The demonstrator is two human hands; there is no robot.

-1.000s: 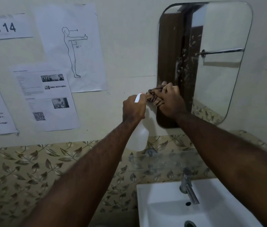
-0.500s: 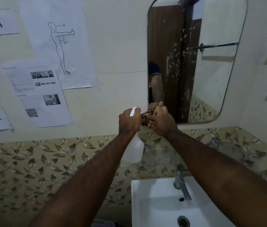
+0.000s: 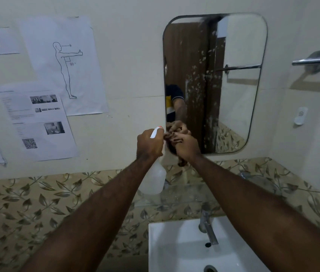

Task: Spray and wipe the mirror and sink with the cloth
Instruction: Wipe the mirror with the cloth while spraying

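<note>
Fingers of the left hand point(image 3: 149, 143) wrap the spray bottle point(image 3: 153, 178) at frame centre — right hand point(image 3: 187, 147) bunches a dark cloth point(image 3: 171, 146) at the spattered mirror's point(image 3: 235, 91) lower-left corner, white sink point(image 3: 176, 250) below.

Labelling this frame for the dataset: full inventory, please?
mirror: 1, dark-rimmed, white spatter down the middle, on the wall above the sink
sink: 1, white, bottom centre
tap: 1, metal, at the back of the sink
bottle: 1, translucent white spray type, in the left hand
cloth: 1, dark, bunched in the right hand
papers: 5, white printed sheets, wall at left
rail: 1, chrome, wall at upper right
hook: 1, white, wall right of the mirror
tiles: leaf-patterned band, under the plain wall
left hand: 1, gripping the bottle
right hand: 1, gripping the cloth
</note>
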